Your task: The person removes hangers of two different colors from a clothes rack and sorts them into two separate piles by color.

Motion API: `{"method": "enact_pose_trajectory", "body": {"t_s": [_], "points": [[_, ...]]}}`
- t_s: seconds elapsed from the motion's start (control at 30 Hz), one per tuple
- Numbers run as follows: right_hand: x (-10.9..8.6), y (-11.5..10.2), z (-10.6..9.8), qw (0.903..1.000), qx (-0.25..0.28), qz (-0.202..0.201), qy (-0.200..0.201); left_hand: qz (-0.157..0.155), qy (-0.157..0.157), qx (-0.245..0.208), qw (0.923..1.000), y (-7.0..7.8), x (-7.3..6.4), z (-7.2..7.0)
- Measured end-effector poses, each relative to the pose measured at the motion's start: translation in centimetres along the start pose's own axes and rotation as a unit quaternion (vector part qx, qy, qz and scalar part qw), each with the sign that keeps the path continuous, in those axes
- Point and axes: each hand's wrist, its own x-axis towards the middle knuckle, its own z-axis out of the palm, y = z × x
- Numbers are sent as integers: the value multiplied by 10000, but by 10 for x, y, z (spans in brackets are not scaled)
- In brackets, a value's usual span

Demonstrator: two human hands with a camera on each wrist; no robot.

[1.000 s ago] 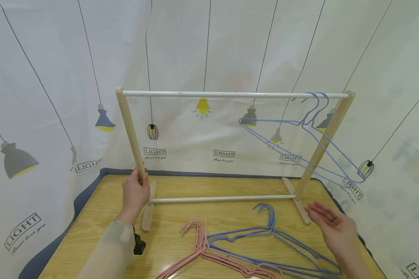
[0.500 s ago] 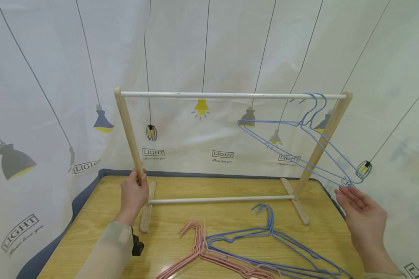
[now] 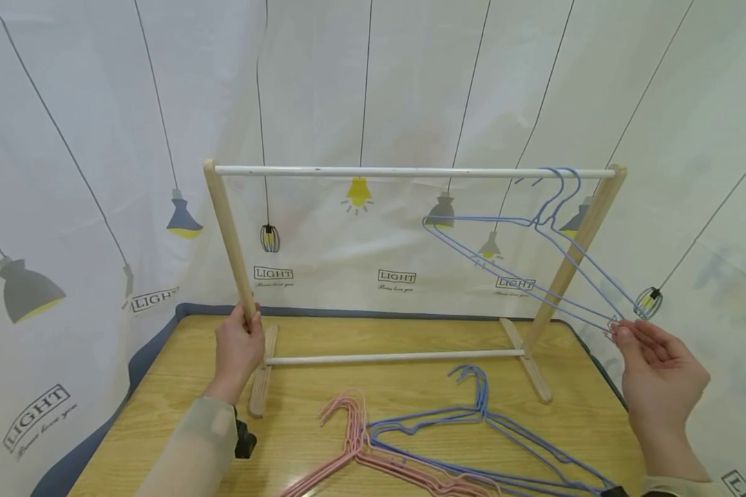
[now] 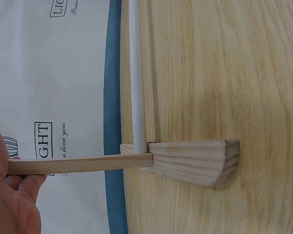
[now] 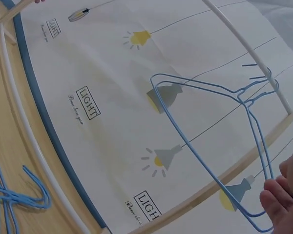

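Note:
My left hand (image 3: 239,348) grips the left wooden post (image 3: 228,238) of a small clothes rack, low down near its foot (image 4: 195,163). Two blue wire hangers (image 3: 485,219) hang by their hooks from the white top rail (image 3: 398,172), close to the right post (image 3: 575,266). Out at their near lower corner, my right hand (image 3: 665,379) pinches the wire between thumb and fingers. That corner is partly hidden behind the fingertips. In the right wrist view, the fingers (image 5: 278,197) curl at the wires just below the slanting shoulder.
On the wooden table (image 3: 161,414), several pink hangers (image 3: 353,436) lie stacked at the front middle. Several more blue hangers (image 3: 483,397) lie to their right, partly overlapped. A lower white bar (image 3: 398,357) joins the rack's feet. Behind hangs a lamp-printed curtain (image 3: 323,90).
My right hand has moved up and right from beside the rack's right foot to the hanging blue hangers' near corner and taken hold there. The left hand keeps its grip on the post.

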Motion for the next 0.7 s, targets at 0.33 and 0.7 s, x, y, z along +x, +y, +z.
{"method": "enact_pose_trajectory", "body": {"t_s": [0.33,0.7], "points": [[20,0,-14,9974,-701,167,40,56,58,-23,10000,1,0,-1],[18,15,-12,9823,788,1060,-1331,22,57,-43,10000,1,1,0]]}}
